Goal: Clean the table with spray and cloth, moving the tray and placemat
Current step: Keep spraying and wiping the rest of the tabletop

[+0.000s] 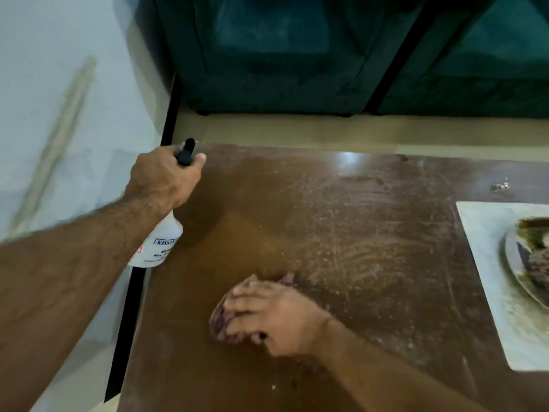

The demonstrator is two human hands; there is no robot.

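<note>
Left hand [162, 176] gripping spray bottle [157, 245] by its neck; right hand [267, 313] pressing soft, crumpling cloth [218, 319] flat-fingered onto table [341, 233], likely light, best held bunched

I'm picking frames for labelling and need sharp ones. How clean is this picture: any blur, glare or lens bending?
Head view: the right hand and the cloth under it are smeared by motion; the left hand and spray bottle are fairly sharp; a patch of glare sits on the table near its far edge; the wide lens bends the table's edges; the placemat is cut off at the right.
</note>
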